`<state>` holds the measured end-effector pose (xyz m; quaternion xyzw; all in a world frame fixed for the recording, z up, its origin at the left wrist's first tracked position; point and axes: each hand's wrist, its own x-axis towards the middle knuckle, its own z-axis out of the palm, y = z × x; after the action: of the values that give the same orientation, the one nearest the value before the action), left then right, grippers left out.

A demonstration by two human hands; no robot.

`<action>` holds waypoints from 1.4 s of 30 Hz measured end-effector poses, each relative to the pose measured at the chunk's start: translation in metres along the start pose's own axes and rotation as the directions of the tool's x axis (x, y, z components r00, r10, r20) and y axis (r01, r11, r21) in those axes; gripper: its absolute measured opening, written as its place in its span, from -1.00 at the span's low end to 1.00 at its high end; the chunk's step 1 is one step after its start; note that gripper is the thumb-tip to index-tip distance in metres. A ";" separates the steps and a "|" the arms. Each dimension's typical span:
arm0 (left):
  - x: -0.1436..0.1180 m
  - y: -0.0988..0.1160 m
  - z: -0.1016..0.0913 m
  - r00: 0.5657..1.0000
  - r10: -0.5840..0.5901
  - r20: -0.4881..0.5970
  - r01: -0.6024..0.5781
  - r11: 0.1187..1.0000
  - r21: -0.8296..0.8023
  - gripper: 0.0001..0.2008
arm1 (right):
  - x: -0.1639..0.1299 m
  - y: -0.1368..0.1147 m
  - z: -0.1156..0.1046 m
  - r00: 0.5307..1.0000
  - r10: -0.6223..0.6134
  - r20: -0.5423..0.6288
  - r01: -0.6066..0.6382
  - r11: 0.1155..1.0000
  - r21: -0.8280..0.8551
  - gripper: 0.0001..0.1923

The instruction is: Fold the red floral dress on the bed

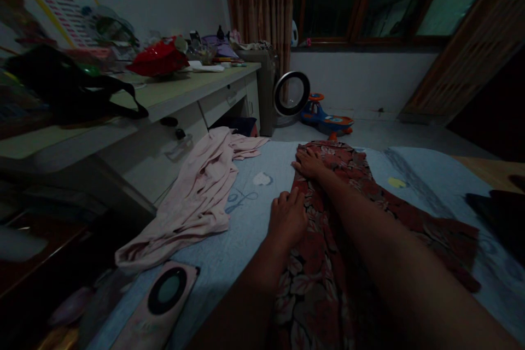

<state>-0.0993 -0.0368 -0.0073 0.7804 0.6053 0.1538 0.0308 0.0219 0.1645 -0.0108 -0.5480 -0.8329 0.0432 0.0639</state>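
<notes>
Dark red trousers (315,262) with a leaf pattern lie spread on the light blue bed sheet (254,219), one leg running towards me and the other out to the right. My left hand (289,216) is at their left edge, its fingers curled in and closed on the cloth. Further up, my right hand (310,163) rests on the cloth near the top end, palm down with its fingers stretched out. To the left lies a crumpled pale pink garment (197,191), apart from both hands.
A phone-shaped pink object (158,306) with a round dark ring lies at the bed's near left. Along the left wall runs a desk (172,93) with a red bag (159,58) and a black bag (53,85). A front-loading washer door (303,93) stands ajar by a blue ride-on toy (326,120).
</notes>
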 end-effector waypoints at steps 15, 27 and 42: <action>-0.001 -0.002 0.003 1.000 0.004 -0.010 -0.004 1.000 0.007 -0.57 | -0.039 0.017 -0.014 0.992 0.105 -0.069 -0.108 0.993 -0.040 -0.56; 0.001 -0.003 0.003 1.000 -0.003 0.002 0.003 1.000 0.017 -0.56 | -0.123 -0.024 -0.044 0.999 0.002 -0.049 -0.001 1.000 0.018 -0.61; 0.008 -0.020 0.002 0.999 0.010 0.046 -0.005 0.994 -0.110 -0.56 | -0.235 -0.093 -0.012 0.994 -0.008 -0.106 0.014 0.998 0.058 -0.56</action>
<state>-0.1155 -0.0238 -0.0119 0.7833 0.5919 0.1687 0.0874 0.0310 -0.0879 0.0008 -0.5429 -0.8297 0.0381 0.1243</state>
